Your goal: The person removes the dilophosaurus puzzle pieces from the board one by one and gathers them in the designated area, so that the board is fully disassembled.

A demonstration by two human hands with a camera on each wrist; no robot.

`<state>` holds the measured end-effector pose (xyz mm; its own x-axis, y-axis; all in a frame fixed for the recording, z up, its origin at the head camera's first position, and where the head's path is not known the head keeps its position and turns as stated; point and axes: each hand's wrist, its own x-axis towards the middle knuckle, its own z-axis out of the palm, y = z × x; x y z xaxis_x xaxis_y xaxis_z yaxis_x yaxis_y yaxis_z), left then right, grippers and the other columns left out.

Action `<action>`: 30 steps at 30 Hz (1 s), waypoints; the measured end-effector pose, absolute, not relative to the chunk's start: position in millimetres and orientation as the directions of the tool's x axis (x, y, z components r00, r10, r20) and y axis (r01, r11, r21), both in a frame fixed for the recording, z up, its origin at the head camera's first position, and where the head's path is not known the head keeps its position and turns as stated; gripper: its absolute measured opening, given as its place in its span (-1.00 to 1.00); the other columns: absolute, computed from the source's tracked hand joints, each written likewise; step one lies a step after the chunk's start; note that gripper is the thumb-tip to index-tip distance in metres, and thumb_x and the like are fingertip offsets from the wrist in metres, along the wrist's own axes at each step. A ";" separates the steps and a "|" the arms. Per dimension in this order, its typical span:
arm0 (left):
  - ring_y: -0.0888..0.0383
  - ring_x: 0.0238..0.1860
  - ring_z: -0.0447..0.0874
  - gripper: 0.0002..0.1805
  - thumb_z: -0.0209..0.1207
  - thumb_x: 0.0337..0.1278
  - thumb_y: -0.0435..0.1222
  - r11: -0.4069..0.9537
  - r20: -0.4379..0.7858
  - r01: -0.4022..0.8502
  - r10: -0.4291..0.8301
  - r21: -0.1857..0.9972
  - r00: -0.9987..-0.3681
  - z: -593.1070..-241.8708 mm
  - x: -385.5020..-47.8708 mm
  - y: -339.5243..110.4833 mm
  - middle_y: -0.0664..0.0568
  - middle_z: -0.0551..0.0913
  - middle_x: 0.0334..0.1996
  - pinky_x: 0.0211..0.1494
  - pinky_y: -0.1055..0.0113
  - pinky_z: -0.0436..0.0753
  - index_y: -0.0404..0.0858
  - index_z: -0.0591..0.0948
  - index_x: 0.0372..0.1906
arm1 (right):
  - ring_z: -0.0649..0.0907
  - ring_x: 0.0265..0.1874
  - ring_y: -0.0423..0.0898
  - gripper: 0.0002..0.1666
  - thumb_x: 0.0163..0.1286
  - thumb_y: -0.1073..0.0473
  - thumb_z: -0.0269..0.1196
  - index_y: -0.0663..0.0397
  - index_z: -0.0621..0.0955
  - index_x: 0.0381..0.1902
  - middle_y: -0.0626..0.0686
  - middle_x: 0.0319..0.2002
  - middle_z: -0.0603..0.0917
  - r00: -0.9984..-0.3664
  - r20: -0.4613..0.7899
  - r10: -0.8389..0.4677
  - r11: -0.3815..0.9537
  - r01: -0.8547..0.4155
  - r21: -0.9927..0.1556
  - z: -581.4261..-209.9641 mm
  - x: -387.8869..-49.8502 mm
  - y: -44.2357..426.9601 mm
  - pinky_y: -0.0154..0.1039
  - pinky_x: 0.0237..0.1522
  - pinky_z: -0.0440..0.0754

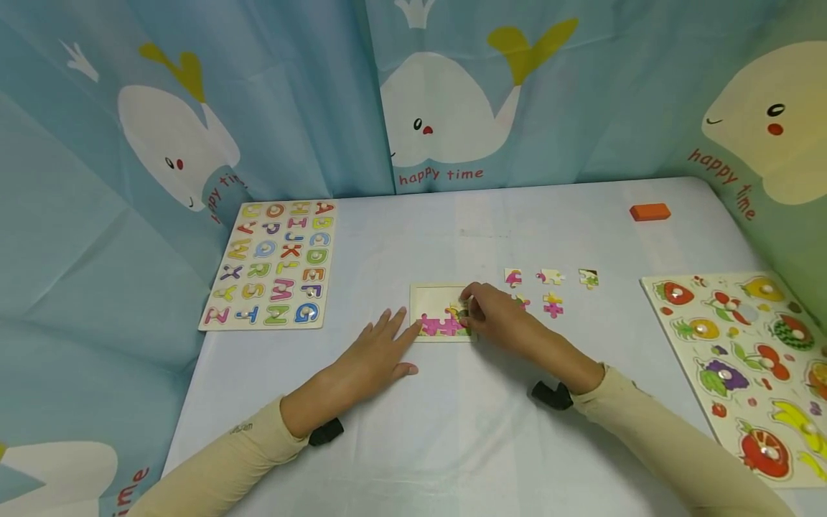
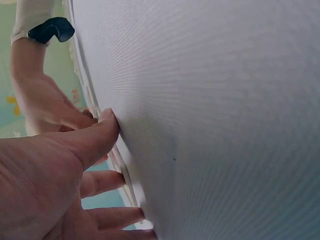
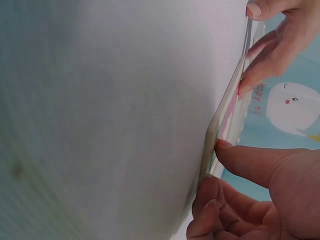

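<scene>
A shallow puzzle tray (image 1: 442,286) lies mid-table, with joined pink puzzle pieces (image 1: 436,327) along its near side. My left hand (image 1: 368,362) lies palm down with its fingers spread, the index fingertip touching the tray's left near corner. Curled over the tray's right side, my right hand (image 1: 504,319) has its thumb and fingers at a green-and-yellow puzzle piece (image 1: 456,313), which they partly cover. In the right wrist view, the right thumb (image 3: 250,160) presses on the tray's picture side, and the curled fingers are by its edge.
Loose puzzle pieces (image 1: 551,276) lie in two rows right of the tray. An alphabet board (image 1: 268,266) is at the left, a fruit board (image 1: 743,373) at the right edge. An orange block (image 1: 650,212) sits at the back right. A whale-print curtain (image 1: 310,108) hangs behind the table.
</scene>
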<state>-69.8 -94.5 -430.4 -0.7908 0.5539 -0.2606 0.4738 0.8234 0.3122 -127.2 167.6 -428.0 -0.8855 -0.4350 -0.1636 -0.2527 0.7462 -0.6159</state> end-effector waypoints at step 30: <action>-0.37 0.63 0.10 -0.21 0.18 0.52 0.05 0.820 -0.253 0.481 0.558 0.309 -0.790 -429.9 -69.4 -94.2 -0.30 0.13 0.66 0.54 -0.29 0.33 -0.21 0.27 0.65 | 0.61 -0.18 -0.01 -0.71 0.39 0.38 0.42 0.18 0.53 -0.06 0.07 -0.20 0.63 -0.896 -0.088 -0.436 0.738 -0.299 -0.605 -423.9 -125.8 165.7 -0.10 -0.08 0.66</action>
<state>-69.4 -94.2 -429.9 -0.7901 0.5585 -0.2527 0.4812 0.8205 0.3086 -125.8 165.7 -423.9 -0.8957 -0.4358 -0.0883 -0.2993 0.7377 -0.6052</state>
